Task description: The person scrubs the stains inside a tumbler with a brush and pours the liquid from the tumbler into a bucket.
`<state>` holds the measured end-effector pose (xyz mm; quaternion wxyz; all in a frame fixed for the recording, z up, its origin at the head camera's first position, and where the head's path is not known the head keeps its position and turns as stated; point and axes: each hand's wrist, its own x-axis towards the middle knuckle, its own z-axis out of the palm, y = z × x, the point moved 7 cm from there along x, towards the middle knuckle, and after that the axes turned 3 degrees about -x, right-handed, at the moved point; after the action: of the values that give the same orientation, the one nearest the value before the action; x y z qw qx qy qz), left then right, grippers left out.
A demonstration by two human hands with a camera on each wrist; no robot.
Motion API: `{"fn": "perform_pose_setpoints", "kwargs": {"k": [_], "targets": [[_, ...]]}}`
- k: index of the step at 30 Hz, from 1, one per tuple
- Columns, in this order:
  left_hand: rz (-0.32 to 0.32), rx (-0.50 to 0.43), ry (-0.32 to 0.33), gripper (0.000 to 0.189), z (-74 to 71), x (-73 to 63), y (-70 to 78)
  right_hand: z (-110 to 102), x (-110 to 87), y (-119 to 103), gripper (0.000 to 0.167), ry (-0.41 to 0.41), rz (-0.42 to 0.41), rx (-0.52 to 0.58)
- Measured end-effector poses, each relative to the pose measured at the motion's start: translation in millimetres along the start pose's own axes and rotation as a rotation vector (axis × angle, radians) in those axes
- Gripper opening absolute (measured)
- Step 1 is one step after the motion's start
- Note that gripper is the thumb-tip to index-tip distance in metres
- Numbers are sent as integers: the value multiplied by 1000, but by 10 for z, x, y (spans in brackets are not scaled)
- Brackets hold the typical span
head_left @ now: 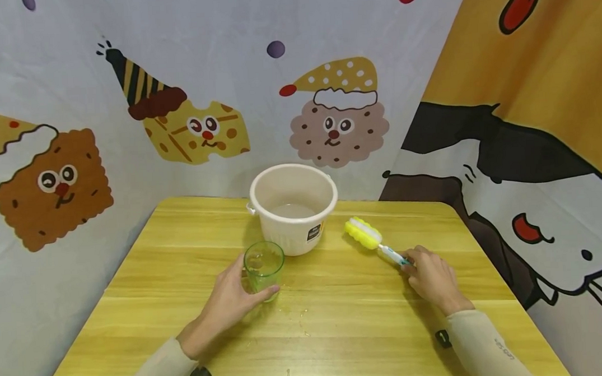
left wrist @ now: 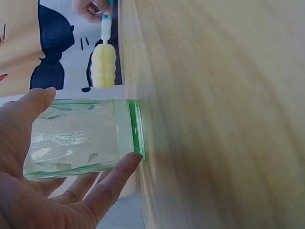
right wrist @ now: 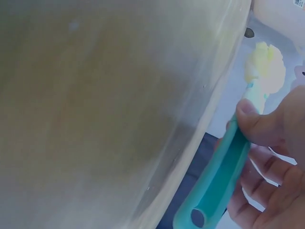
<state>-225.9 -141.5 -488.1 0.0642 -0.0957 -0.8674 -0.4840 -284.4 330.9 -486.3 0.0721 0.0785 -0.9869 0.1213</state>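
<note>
A clear green-tinted cup (head_left: 264,263) stands upright at the tabletop, in front of the bucket. My left hand (head_left: 230,295) grips it from the left, thumb on the near side. In the left wrist view the fingers reach round the cup (left wrist: 78,136), with one fingertip by its thick green base. My right hand (head_left: 431,275) holds a sponge cup brush (head_left: 363,233) with a yellow and white head. The head points left and away from me. Thumb and fingers pinch the teal handle (right wrist: 217,176) in the right wrist view, and its holed end sticks out below the hand.
A cream bucket (head_left: 295,233) with a dark label stands at the back middle of the wooden table (head_left: 337,332). Small wet drops lie on the wood near the cup. Cartoon-printed cloth (head_left: 223,23) hangs behind and at the sides.
</note>
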Motion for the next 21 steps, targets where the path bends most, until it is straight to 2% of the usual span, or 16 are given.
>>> {"fn": "perform_pose_setpoints", "kwargs": {"k": [7,16,21], "targets": [[-8,3,-5,97,-8,1,-4,-125,2,-60,21,120,-6,28],[-15,11,-10,99,1,8,-7,-352,-17,-181,25,311,-90,24],[-13,13,-14,98,6,11,-7,-407,-35,-224,24,363,-106,25]]}}
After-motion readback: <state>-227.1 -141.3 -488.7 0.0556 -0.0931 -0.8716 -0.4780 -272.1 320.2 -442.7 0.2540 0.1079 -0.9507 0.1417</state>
